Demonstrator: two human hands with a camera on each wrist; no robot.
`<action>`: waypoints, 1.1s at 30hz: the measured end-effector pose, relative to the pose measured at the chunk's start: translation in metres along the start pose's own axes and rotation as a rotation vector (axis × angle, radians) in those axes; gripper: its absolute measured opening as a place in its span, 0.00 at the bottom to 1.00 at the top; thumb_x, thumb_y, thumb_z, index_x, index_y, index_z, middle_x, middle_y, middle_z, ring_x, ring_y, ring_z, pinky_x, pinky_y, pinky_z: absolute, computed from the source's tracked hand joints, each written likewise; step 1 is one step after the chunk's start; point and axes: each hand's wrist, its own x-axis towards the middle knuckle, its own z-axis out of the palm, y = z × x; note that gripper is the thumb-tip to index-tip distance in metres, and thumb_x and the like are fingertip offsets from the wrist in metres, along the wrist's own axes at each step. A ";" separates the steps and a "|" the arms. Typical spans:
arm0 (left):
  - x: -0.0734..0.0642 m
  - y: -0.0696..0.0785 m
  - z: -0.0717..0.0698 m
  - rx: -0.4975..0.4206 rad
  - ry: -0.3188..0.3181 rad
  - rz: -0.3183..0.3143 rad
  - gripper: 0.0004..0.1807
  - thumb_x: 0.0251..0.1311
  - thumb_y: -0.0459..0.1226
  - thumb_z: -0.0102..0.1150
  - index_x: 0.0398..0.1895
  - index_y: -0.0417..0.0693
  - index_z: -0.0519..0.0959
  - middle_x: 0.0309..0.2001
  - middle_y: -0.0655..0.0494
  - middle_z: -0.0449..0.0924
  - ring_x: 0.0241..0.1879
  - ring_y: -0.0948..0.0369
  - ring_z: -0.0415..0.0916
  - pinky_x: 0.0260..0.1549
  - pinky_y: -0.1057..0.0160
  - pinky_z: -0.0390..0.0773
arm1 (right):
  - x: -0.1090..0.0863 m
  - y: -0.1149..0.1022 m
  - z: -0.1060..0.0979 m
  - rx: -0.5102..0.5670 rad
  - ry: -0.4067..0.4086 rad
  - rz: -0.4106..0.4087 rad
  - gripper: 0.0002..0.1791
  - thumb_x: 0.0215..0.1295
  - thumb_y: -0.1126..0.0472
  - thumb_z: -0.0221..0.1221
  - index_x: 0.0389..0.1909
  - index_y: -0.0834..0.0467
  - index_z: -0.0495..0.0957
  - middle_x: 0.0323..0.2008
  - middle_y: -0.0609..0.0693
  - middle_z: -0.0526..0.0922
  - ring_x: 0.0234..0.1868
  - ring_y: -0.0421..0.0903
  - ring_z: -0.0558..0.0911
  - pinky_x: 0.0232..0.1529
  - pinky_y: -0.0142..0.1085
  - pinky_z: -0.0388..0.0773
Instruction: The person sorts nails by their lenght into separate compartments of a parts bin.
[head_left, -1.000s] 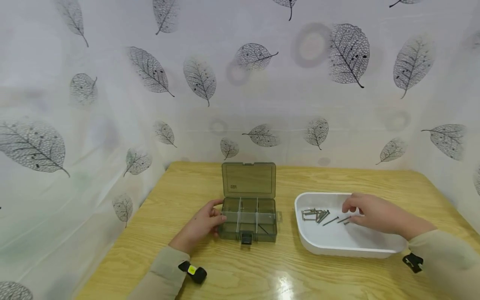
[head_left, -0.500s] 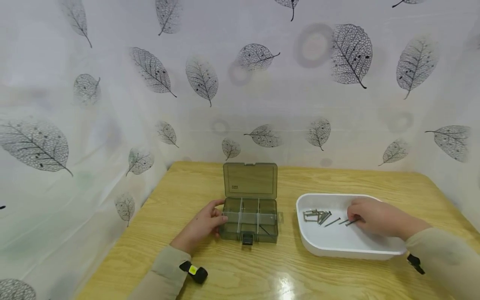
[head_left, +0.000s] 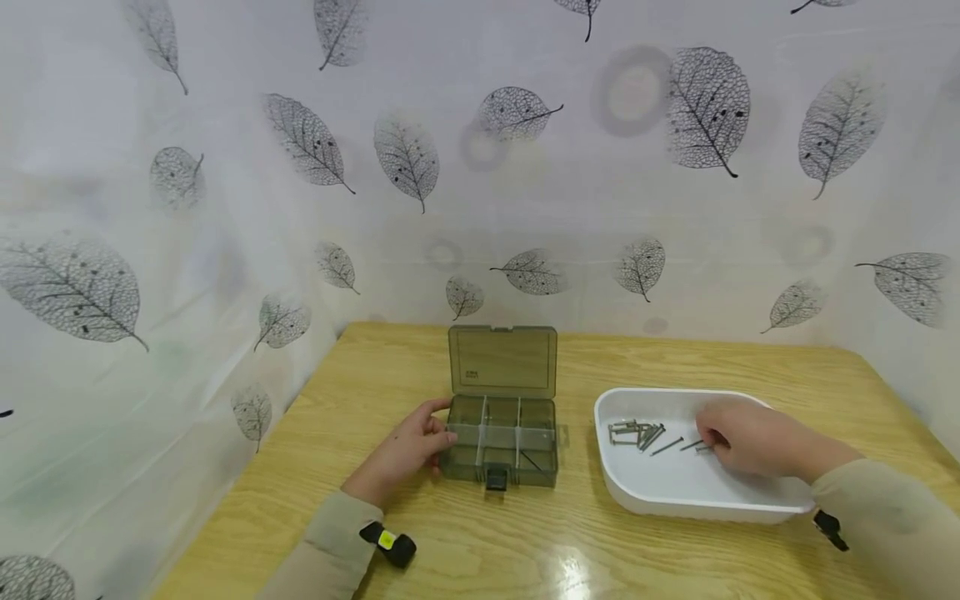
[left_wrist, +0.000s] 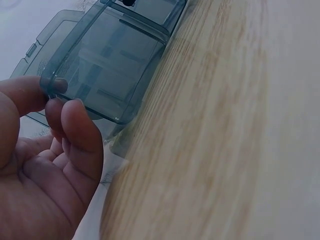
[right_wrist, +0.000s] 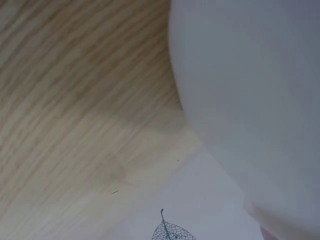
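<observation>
My left hand [head_left: 412, 440] grips the left wall of a smoky, see-through compartment box [head_left: 480, 437], thumb on its rim. Its lid [head_left: 502, 360] stands raised at the back, and one dark thin nail [head_left: 534, 460] lies in the front right compartment. In the left wrist view, the fingertips pinch a corner of the box [left_wrist: 107, 70]. My right hand [head_left: 757, 437] reaches down into a white tray [head_left: 690, 500], fingers curled at a nail [head_left: 703, 451] whose end shows beside them; the fingertips are partly hidden. More nails [head_left: 636, 435] lie at the tray's left.
The wooden table [head_left: 450, 550] bears the box and tray a short gap apart. A black latch [head_left: 496, 478] is at the box's front. A leaf-print sheet [head_left: 420, 267] hangs behind and at both sides. The right wrist view mostly shows the tray's outer wall [right_wrist: 250, 100] and the tabletop.
My right hand has lowered into the tray, and its fingers have closed at a nail there. That nail has shifted slightly. My left hand keeps its hold on the box.
</observation>
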 end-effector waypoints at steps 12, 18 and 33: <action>0.003 -0.001 -0.001 0.001 -0.001 0.007 0.37 0.73 0.39 0.58 0.80 0.49 0.52 0.37 0.46 0.73 0.26 0.56 0.69 0.29 0.54 0.82 | 0.000 -0.012 -0.014 0.144 0.010 -0.026 0.17 0.61 0.73 0.63 0.37 0.45 0.86 0.36 0.34 0.80 0.38 0.35 0.78 0.40 0.39 0.80; 0.003 -0.002 -0.001 0.010 -0.001 0.003 0.37 0.73 0.38 0.58 0.79 0.47 0.52 0.37 0.47 0.72 0.26 0.56 0.69 0.29 0.54 0.82 | 0.002 -0.023 -0.021 0.159 0.065 -0.054 0.17 0.61 0.73 0.62 0.39 0.46 0.87 0.37 0.35 0.81 0.38 0.32 0.76 0.37 0.36 0.78; 0.001 0.000 0.001 0.001 0.004 0.000 0.36 0.74 0.37 0.57 0.79 0.48 0.53 0.38 0.46 0.72 0.26 0.56 0.68 0.29 0.54 0.81 | 0.017 -0.082 -0.031 0.323 0.146 0.037 0.15 0.69 0.69 0.57 0.50 0.50 0.85 0.32 0.35 0.75 0.30 0.33 0.70 0.30 0.31 0.71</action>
